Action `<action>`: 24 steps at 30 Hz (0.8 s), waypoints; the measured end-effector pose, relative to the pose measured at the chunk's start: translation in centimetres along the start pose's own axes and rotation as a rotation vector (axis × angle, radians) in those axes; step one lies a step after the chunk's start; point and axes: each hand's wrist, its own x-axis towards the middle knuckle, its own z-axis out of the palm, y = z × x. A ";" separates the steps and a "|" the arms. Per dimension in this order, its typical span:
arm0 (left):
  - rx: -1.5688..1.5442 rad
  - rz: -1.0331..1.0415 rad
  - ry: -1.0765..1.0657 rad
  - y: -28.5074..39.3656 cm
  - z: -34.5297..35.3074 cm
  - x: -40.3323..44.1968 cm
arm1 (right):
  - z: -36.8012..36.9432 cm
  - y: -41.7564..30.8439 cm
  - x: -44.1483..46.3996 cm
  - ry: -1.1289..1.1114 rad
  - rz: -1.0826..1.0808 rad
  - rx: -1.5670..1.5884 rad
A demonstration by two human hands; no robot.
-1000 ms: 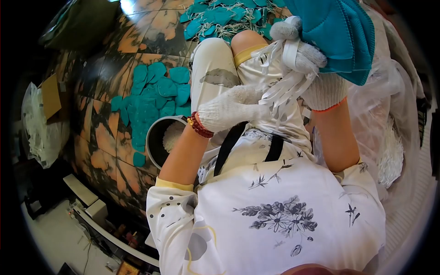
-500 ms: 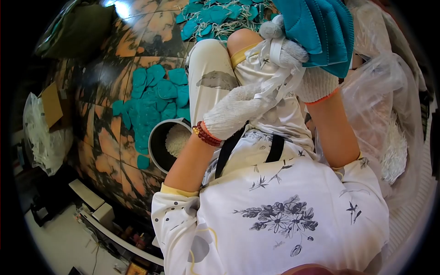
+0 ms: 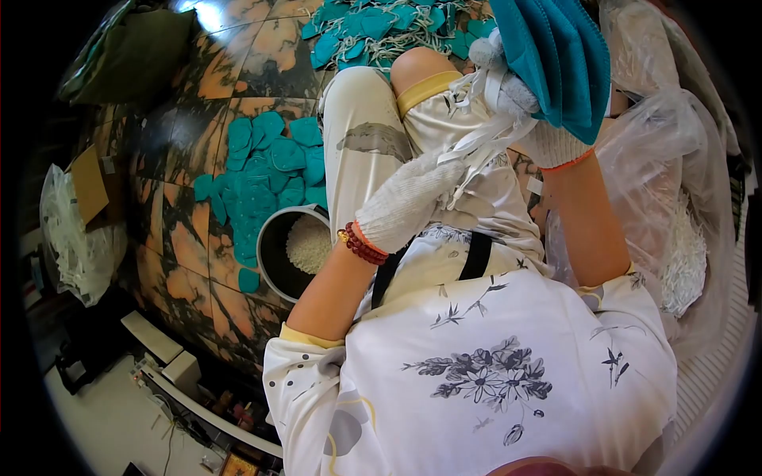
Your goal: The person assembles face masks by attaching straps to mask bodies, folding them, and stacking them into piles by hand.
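My right hand (image 3: 557, 145), in a whitish knitted glove with an orange-red cuff, is closed round the lower end of a fanned stack of teal fabric pieces (image 3: 552, 67) at the upper right. White straps (image 3: 494, 136) hang from the stack and wrap round the gloved fingers. Over my lap, my gloved left hand (image 3: 409, 202), with dark red beads at its wrist, is closed on the loose ends of these straps. Its fingertips are partly hidden by the straps.
Loose teal pieces (image 3: 254, 186) lie on the marbled floor at the left, beside a metal pot (image 3: 264, 258) holding white material. A pile of teal pieces with straps (image 3: 377, 28) lies beyond my knees. Clear plastic (image 3: 635, 170) bunches at the right; a dark green bag (image 3: 139, 59) sits upper left.
The teal stack shifted left and then slightly back right with my right hand. My left hand has drawn the straps out in a diagonal line, its wrist slightly lower and farther right.
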 end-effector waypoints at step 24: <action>1.053 0.096 0.054 0.0 -0.8 -7.5 | 6.8 -5.3 -7.0 0.363 0.503 -1.166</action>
